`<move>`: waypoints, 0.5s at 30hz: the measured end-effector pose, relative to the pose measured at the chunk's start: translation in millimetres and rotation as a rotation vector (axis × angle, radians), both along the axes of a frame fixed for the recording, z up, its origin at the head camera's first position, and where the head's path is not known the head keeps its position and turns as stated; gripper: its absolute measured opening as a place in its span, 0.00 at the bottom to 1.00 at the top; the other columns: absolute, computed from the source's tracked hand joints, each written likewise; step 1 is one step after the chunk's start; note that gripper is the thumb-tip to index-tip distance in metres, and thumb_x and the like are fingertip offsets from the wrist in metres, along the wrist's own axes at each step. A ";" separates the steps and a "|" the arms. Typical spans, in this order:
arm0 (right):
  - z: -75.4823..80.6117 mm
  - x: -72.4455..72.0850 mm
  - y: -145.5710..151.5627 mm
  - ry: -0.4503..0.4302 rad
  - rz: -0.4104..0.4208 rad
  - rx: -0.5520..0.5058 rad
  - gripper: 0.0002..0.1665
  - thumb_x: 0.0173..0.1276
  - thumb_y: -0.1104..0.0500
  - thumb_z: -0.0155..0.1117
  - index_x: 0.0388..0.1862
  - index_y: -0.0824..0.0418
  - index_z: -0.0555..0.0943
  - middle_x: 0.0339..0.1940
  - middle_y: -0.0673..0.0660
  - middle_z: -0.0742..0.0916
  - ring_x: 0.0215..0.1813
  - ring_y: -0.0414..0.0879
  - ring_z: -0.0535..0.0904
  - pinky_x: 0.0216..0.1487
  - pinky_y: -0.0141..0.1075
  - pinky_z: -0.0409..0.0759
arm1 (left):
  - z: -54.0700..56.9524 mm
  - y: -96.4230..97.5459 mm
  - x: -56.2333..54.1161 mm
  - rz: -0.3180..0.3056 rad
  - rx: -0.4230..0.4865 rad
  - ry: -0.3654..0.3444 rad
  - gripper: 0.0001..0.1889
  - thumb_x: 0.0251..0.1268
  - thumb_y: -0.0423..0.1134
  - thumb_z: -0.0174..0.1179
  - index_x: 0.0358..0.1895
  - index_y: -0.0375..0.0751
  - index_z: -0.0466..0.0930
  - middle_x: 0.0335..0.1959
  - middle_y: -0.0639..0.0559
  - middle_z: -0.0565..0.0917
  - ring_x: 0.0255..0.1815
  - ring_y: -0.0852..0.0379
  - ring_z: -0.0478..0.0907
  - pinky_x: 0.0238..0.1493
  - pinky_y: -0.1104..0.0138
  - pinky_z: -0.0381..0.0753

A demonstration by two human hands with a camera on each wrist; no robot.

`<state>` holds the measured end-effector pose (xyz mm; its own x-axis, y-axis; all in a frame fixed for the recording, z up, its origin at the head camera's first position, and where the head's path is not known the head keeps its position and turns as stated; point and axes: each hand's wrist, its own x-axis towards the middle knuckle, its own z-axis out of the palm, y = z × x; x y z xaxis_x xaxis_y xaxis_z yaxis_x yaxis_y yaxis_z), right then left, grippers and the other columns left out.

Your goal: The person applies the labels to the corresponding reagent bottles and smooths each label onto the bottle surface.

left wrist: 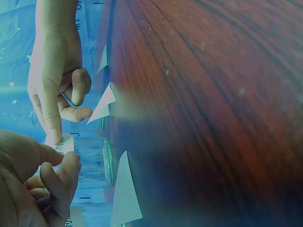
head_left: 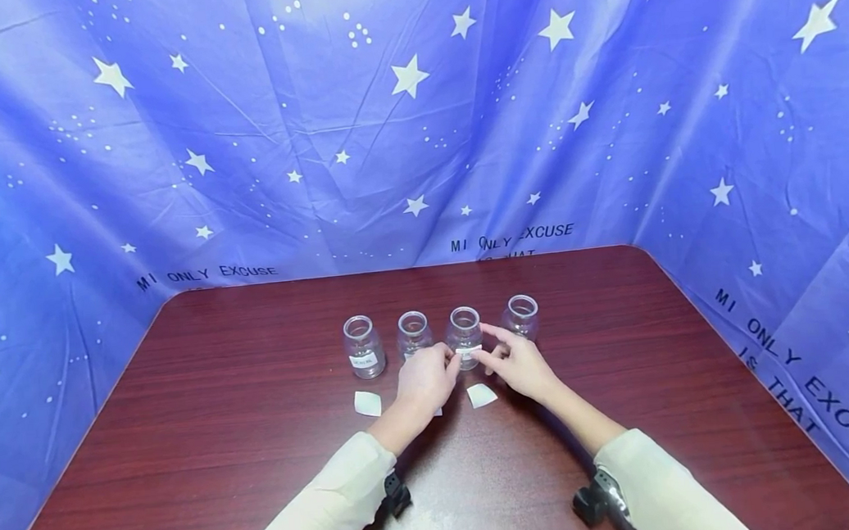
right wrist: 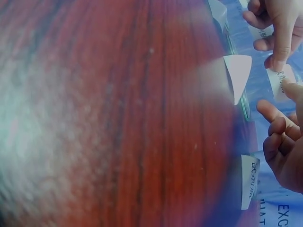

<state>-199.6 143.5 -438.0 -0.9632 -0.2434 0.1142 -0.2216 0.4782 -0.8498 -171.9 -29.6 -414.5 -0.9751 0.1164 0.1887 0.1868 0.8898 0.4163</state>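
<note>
Several clear glass jars stand in a row, without lids. At the third jar from the left (head_left: 464,320), both hands work on a white label (right wrist: 280,84) with handwriting on its front. My left hand (head_left: 427,377) reaches it from the left, thumb at the label, the other fingers bent. From the right, my right hand (head_left: 524,366) presses its thumb on the label, with the index finger stretched along the jar's side. The left jar (head_left: 360,347) bears a written label (head_left: 363,360). My left hand partly covers the second jar (head_left: 413,325).
Curled white paper pieces lie before the jars, one at left (head_left: 368,403), another (head_left: 481,395) before the third jar. The right jar (head_left: 522,311) stands behind my right hand. A blue star-printed curtain (head_left: 312,141) rises behind the dark red wooden table (head_left: 222,435).
</note>
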 end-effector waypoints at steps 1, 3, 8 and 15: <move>0.4 0.1 0.4 -0.003 0.000 0.006 0.34 0.63 0.51 0.64 0.65 0.61 0.69 0.18 0.61 0.83 0.14 0.43 0.72 0.16 0.31 0.70 | 0.0 0.1 0.2 0.003 -0.009 0.004 0.12 0.66 0.48 0.54 0.34 0.45 0.82 0.24 0.54 0.85 0.22 0.57 0.80 0.23 0.64 0.76; 0.6 0.1 1.1 -0.005 0.010 0.015 0.33 0.64 0.51 0.63 0.66 0.62 0.68 0.18 0.61 0.83 0.14 0.40 0.70 0.16 0.31 0.69 | -0.2 0.3 0.4 0.010 -0.030 0.007 0.14 0.66 0.49 0.54 0.33 0.43 0.82 0.24 0.52 0.85 0.23 0.54 0.82 0.23 0.62 0.78; 0.0 -1.1 3.2 -0.020 0.043 0.020 0.33 0.67 0.52 0.59 0.67 0.62 0.66 0.19 0.62 0.84 0.15 0.38 0.68 0.16 0.30 0.67 | 0.1 0.2 1.1 0.015 -0.056 -0.014 0.18 0.66 0.50 0.53 0.29 0.39 0.80 0.20 0.47 0.83 0.24 0.49 0.83 0.22 0.60 0.78; 1.5 -0.1 5.4 -0.058 0.034 -0.006 0.32 0.68 0.50 0.58 0.68 0.58 0.66 0.21 0.62 0.85 0.14 0.39 0.68 0.15 0.31 0.68 | 1.5 -1.7 2.5 0.004 -0.024 -0.063 0.21 0.67 0.52 0.52 0.38 0.34 0.79 0.27 0.41 0.84 0.31 0.44 0.84 0.28 0.56 0.80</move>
<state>-199.7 148.9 -436.5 -0.9595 -0.2751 0.0602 -0.1879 0.4661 -0.8645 -169.3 -31.3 -413.0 -0.9853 0.1164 0.1247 0.1577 0.9002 0.4060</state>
